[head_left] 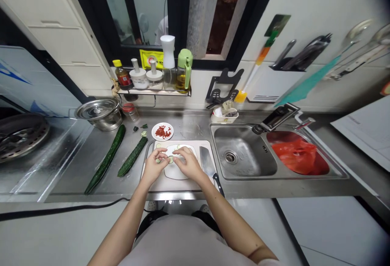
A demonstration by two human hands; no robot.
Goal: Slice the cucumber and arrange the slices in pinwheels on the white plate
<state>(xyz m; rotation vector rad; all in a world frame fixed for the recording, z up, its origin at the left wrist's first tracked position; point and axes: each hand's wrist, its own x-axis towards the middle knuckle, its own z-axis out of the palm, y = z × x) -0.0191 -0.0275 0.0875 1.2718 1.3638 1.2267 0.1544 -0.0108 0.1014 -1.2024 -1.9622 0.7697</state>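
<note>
My left hand (pixel 155 164) is curled over the left side of a white plate (pixel 176 173), its fingers closed around thin cucumber slices (pixel 158 161). Across from it, my right hand (pixel 189 163) hovers over the plate with thumb and fingers apart. A slice (pixel 171 159) shows between the two hands; whether either touches it I cannot tell. Beneath the plate is a cutting board (pixel 158 185). Along the board's right edge lies a kitchen knife (pixel 207 162), blade away from me. A cut cucumber (pixel 133 157) and a longer whole cucumber (pixel 106 158) rest to the left.
A small dish of chopped red pieces (pixel 163 132) stands behind the board. Cucumber ends (pixel 135 128) lie nearby. A lidded steel pot (pixel 102 113) is at back left. On the right is a sink (pixel 246 152) with a red plastic bag (pixel 295 156). Seasoning bottles line a shelf (pixel 152 92).
</note>
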